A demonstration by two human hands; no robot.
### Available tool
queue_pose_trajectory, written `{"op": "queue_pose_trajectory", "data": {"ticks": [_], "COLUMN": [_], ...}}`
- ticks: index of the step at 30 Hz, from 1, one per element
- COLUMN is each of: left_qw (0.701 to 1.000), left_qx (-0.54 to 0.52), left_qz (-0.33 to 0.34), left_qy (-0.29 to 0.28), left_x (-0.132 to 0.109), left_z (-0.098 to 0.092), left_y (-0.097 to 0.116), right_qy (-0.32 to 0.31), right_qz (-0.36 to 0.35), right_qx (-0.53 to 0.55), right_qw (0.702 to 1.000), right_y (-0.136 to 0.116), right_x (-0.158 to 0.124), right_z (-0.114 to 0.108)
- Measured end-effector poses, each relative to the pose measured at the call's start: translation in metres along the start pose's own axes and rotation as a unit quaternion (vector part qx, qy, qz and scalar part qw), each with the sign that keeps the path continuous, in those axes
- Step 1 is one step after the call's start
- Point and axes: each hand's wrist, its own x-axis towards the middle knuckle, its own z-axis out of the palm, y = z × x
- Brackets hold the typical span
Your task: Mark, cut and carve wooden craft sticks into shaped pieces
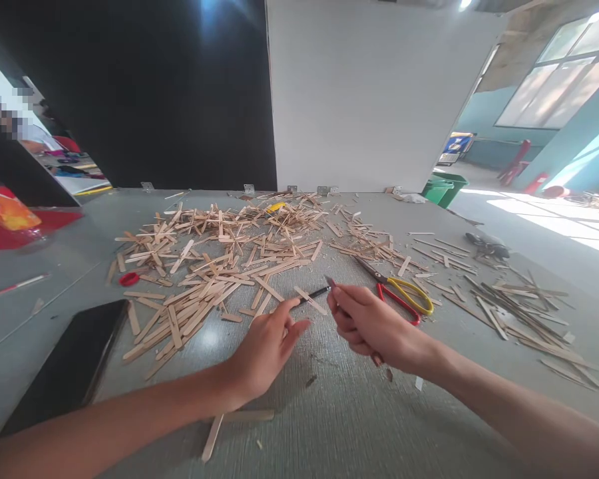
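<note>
- Head view: left of the scissors [379, 276], a black rod [305, 299] has its long axis running from the left hand [267, 342] toward the right hand [363, 322].
- This rod looks slim, and a pale stick [320, 309] crosses it.
- Left thumb is apart from the index finger; whether they grip the rod, I cannot tell.
- Right fingers are curled in, pinching a small dark piece [330, 281].
- Beyond the scissors stand green bins [436, 191], contents hidden.

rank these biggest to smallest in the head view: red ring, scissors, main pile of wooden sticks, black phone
1. main pile of wooden sticks
2. black phone, partly behind the left forearm and looking larger for being close
3. scissors
4. red ring
</note>
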Motion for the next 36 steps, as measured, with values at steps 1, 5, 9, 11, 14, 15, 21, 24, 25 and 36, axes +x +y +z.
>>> {"op": "queue_pose_trajectory", "data": {"ticks": [1,5,9,11,14,15,21,24,25,36], "left_qw": [1.000,0.994,0.985,0.981,0.975,0.974,0.971,0.971,0.971,0.974], "left_qx": [-0.001,-0.020,-0.044,-0.057,-0.070,-0.073,-0.084,-0.084,-0.084,-0.100], "left_qz": [0.015,0.096,0.155,0.176,0.200,0.205,0.218,0.220,0.221,0.204], "left_qy": [0.011,0.041,0.063,0.064,0.060,0.058,0.051,0.049,0.048,0.019], "left_x": [0.000,-0.004,-0.010,-0.011,-0.011,-0.011,-0.011,-0.011,-0.011,-0.013], "left_z": [0.000,0.002,0.003,0.001,-0.002,-0.003,-0.004,-0.004,-0.004,-0.006], "left_y": [0.000,0.003,0.005,0.006,0.006,0.007,0.008,0.008,0.008,0.007], "right_qy": [0.025,0.071,0.064,0.055,0.039,0.033,0.017,0.014,0.014,0.014], "right_qz": [-0.012,-0.034,-0.034,-0.033,-0.038,-0.041,-0.062,-0.068,-0.070,-0.077], "right_qx": [-0.013,-0.042,-0.063,-0.076,-0.092,-0.097,-0.126,-0.134,-0.135,-0.130], "right_qw": [1.000,0.996,0.995,0.995,0.994,0.994,0.990,0.989,0.988,0.988], "right_y": [-0.001,0.005,0.021,0.028,0.037,0.040,0.049,0.051,0.052,0.050], "right_x": [0.002,0.014,0.022,0.024,0.026,0.027,0.032,0.034,0.035,0.033], "right_z": [-0.002,-0.005,-0.001,0.001,0.002,0.002,0.001,0.000,-0.001,0.000]}}
